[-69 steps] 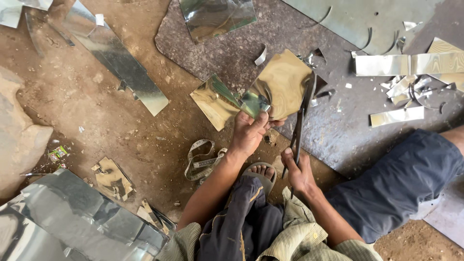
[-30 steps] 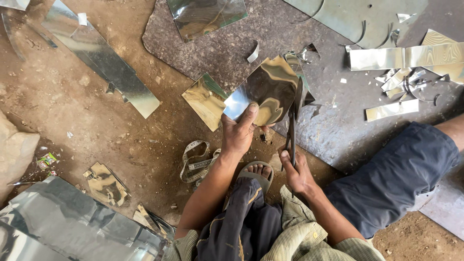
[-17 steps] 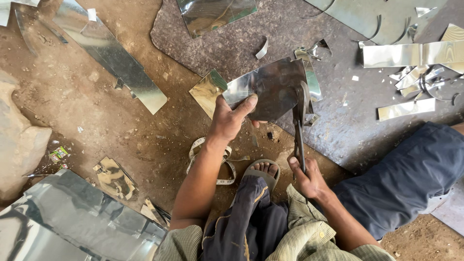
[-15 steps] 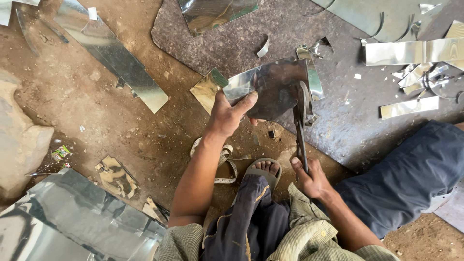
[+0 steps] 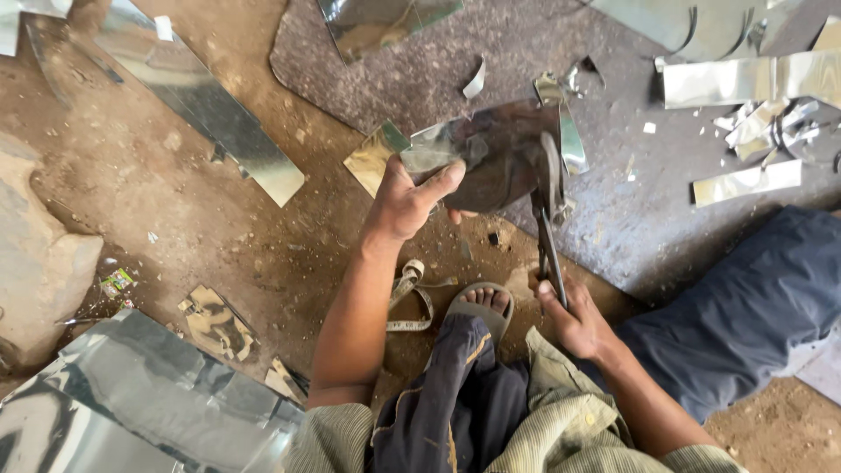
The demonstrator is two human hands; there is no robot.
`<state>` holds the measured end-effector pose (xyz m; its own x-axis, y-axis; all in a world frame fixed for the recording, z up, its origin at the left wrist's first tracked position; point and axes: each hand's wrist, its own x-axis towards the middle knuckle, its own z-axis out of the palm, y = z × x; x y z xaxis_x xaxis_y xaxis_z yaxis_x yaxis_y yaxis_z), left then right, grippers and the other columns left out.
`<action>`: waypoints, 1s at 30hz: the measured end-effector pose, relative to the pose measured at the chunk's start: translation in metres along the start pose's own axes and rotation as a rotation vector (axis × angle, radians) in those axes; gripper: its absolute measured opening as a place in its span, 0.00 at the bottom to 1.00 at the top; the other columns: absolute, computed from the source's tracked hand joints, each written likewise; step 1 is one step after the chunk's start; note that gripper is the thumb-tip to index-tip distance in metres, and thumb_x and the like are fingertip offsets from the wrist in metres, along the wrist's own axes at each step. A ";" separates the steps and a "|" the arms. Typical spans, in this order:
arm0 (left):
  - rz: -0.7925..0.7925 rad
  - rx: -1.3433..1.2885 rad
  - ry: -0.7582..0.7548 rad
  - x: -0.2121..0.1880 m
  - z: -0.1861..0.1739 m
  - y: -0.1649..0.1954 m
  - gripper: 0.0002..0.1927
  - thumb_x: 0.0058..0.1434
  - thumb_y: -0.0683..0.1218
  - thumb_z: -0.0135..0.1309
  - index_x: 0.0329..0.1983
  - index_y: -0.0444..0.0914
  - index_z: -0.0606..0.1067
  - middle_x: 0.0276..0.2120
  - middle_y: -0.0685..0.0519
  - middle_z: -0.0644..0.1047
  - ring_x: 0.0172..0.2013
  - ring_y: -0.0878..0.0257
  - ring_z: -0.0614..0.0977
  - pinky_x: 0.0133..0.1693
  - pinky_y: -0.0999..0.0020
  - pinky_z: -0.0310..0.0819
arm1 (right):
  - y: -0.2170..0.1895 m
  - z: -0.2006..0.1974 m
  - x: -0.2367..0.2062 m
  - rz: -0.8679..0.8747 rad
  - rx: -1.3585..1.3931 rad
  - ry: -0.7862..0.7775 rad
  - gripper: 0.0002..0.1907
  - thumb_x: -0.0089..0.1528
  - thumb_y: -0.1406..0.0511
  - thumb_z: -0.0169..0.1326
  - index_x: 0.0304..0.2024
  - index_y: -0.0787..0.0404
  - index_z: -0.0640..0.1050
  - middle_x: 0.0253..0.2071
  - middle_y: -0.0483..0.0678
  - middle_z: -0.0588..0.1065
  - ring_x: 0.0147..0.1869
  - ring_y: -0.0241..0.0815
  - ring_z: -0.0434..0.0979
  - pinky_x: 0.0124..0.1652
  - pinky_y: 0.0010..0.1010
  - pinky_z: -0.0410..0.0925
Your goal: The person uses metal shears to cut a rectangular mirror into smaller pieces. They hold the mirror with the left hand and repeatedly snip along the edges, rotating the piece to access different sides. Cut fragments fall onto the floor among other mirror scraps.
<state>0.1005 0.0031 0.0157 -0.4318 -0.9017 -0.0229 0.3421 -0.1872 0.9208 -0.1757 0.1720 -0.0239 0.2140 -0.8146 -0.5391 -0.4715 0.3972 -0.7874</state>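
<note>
My left hand [image 5: 407, 200] grips the left edge of a shiny metal sheet piece [image 5: 495, 158], thumb on top, holding it flat above the ground. My right hand [image 5: 574, 320] is closed on the handles of long metal shears [image 5: 549, 215]. The shear blades bite into the sheet's right edge, and a thin curled strip [image 5: 569, 140] peels off beside them. My sandalled foot [image 5: 480, 307] rests below the sheet, between my two arms.
A dark rubber mat [image 5: 526, 61] lies under the work, strewn with metal offcuts [image 5: 749, 180] and strips at the right. A long metal strip [image 5: 206, 114] lies upper left, large sheets [image 5: 131, 403] at lower left, a stone [image 5: 35, 254] at far left.
The sheet has been turned and lowered from tilted to flat. The shears, earlier lying alongside it, now cut into its right edge, and my left hand has shifted its grip to the left edge.
</note>
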 end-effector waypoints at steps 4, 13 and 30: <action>-0.110 -0.033 0.026 0.000 -0.008 0.015 0.12 0.68 0.44 0.58 0.51 0.34 0.74 0.34 0.50 0.80 0.28 0.61 0.84 0.23 0.70 0.79 | 0.007 -0.007 -0.001 0.006 -0.059 -0.049 0.23 0.69 0.51 0.40 0.38 0.63 0.73 0.25 0.50 0.68 0.32 0.43 0.66 0.34 0.40 0.64; -0.162 0.131 -0.148 0.017 -0.038 0.020 0.09 0.71 0.44 0.60 0.43 0.30 0.79 0.29 0.49 0.78 0.25 0.62 0.84 0.23 0.66 0.85 | 0.033 -0.012 0.000 0.024 -0.251 -0.102 0.30 0.70 0.50 0.41 0.20 0.63 0.68 0.17 0.49 0.64 0.21 0.45 0.59 0.27 0.45 0.62; -0.322 0.207 -0.390 0.041 -0.047 0.068 0.09 0.69 0.45 0.59 0.45 0.36 0.73 0.27 0.56 0.75 0.22 0.66 0.79 0.23 0.69 0.85 | 0.019 -0.033 -0.004 -0.235 -0.257 -0.151 0.20 0.67 0.63 0.46 0.20 0.63 0.69 0.14 0.48 0.65 0.17 0.43 0.61 0.22 0.42 0.61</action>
<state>0.1451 -0.0651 0.0589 -0.7787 -0.5924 -0.2065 -0.0133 -0.3136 0.9495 -0.2135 0.1690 -0.0270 0.4563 -0.7920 -0.4056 -0.5898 0.0721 -0.8043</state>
